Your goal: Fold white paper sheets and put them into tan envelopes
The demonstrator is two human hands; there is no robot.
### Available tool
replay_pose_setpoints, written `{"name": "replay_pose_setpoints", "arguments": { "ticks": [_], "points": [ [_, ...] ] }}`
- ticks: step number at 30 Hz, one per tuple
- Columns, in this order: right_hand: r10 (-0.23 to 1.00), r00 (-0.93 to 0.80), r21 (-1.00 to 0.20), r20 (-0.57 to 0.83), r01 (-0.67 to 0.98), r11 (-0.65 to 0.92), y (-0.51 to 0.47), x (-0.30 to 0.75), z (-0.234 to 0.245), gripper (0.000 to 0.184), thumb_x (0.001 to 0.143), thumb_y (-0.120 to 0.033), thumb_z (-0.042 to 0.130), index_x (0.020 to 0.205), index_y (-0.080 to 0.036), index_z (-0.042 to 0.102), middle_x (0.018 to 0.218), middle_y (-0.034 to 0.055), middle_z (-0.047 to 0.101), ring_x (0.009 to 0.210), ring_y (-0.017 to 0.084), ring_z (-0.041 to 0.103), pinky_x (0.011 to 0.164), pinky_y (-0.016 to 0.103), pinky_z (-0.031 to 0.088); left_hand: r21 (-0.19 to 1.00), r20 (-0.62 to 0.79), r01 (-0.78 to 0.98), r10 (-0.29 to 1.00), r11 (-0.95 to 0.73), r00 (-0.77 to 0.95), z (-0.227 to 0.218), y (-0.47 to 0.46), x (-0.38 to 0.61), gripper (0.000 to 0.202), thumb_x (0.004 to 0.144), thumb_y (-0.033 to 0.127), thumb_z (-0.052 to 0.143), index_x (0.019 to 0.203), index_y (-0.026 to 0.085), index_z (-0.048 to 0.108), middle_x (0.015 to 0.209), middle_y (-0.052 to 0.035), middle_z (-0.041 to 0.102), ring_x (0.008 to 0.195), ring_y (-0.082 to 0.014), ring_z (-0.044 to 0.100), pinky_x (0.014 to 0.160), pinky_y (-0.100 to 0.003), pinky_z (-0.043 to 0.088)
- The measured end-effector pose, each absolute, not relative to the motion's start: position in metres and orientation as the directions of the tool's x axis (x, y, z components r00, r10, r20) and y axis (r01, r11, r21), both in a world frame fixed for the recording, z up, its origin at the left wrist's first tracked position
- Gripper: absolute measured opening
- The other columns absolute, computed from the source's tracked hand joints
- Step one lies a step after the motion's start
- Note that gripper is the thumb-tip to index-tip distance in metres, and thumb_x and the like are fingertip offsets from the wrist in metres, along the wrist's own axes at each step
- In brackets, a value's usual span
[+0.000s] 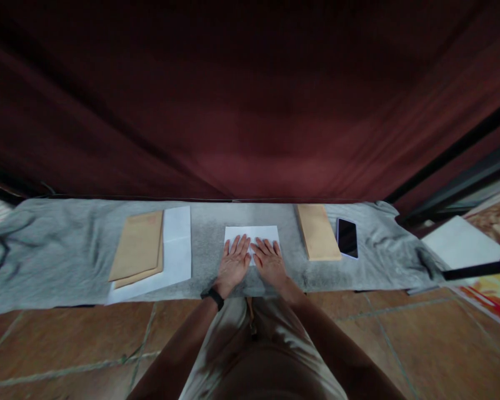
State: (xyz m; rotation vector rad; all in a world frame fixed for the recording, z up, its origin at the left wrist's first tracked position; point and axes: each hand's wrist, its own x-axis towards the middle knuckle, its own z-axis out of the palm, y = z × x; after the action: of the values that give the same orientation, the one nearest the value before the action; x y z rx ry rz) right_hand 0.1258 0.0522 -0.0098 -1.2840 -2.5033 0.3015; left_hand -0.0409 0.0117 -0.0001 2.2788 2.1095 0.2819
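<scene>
A white sheet of paper (251, 231) lies in front of me on the grey cloth. My left hand (234, 260) rests flat on its left half, fingers stretched out and pointing away from me. On the right half lies my right hand (269, 261), also flat with its fingers spread a little. The thumbs are close together near the middle of the sheet. Part of the paper is hidden under both hands. A dark band (213, 297) is around my left wrist.
Brown envelopes (137, 247) lie over larger white paper (177, 258) at the left. To the right are a stack of brown envelopes (320, 233) and a phone (347, 238). The grey cloth (208, 222) covers a narrow surface before a dark red curtain (250, 139).
</scene>
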Motion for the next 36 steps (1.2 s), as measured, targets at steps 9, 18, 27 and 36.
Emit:
{"name": "replay_pose_setpoints", "arguments": {
  "ticks": [9,18,27,36],
  "points": [
    [0.78,-0.584,-0.426,0.227,0.66,0.618,0.03,0.146,-0.005,0.038,0.102,-0.022,0.051,0.136,-0.033,0.065,0.152,0.0013,0.056,0.141,0.022,0.049,0.126,0.052,0.02,0.121,0.113,0.991,0.993,-0.055,0.042,-0.005,0.018,-0.036,0.058,0.103,0.028,0.028,0.16,0.019,0.034,0.165,-0.0053,0.036,0.158,-0.0247,0.021,0.129,-0.052,0.012],
    [0.761,-0.582,-0.515,0.287,0.576,0.635,0.031,0.148,-0.009,0.042,0.093,-0.01,0.056,0.128,-0.032,0.069,0.142,0.0031,0.065,0.134,0.021,0.056,0.125,0.055,0.02,0.102,0.067,0.994,0.997,-0.047,0.04,-0.002,0.056,-0.028,0.057,0.105,0.031,0.027,0.16,0.018,0.035,0.166,-0.0041,0.032,0.158,-0.026,0.018,0.129,-0.054,0.012],
    [0.85,-0.404,-0.508,0.339,0.682,0.527,0.049,0.142,-0.023,0.039,0.099,-0.015,0.045,0.132,-0.017,0.067,0.143,0.0104,0.063,0.135,0.02,0.056,0.118,0.04,0.04,0.102,0.125,0.993,0.991,-0.054,0.041,-0.007,0.042,-0.033,0.056,0.106,0.037,0.028,0.158,0.019,0.039,0.164,-0.0054,0.038,0.157,-0.0251,0.022,0.129,-0.053,0.012],
    [0.866,-0.431,-0.282,0.255,0.823,0.493,0.089,0.099,-0.016,0.045,0.105,-0.027,0.043,0.148,-0.022,0.055,0.159,0.0063,0.047,0.145,0.027,0.045,0.122,0.049,0.03,0.103,0.104,0.995,0.994,-0.019,0.008,-0.006,0.033,-0.04,0.054,0.106,0.034,0.028,0.158,0.025,0.038,0.165,-0.0027,0.036,0.158,-0.0237,0.021,0.129,-0.052,0.012]
  ]
}}
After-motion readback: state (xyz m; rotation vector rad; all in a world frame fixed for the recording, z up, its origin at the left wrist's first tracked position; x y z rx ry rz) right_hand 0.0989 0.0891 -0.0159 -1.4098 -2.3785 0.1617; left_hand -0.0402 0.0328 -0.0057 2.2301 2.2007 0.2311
